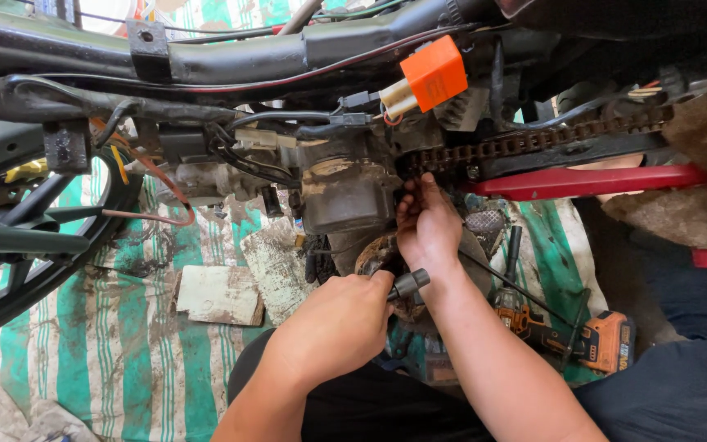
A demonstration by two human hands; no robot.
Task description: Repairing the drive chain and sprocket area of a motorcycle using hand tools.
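Over striped tarp (pixel 116 344): keep left hand (pixel 333 327) closed firm on tool (pixel 408 283), right hand (pixel 427 225) pinching steady at chain (pixel 525 143) beside engine (pixel 345 192).

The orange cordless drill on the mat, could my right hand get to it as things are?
Probably yes: the drill lies uncovered just right of your forearm, but the right hand is up at the chain and must pull back first.

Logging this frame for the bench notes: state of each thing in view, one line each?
left hand: closed around a tool handle
right hand: fingers up at the chain end by the engine
chain: strung across, dirty
engine: grimy, mounted in the frame
orange box: plugged into a connector
power drill: lying on the striped sheet
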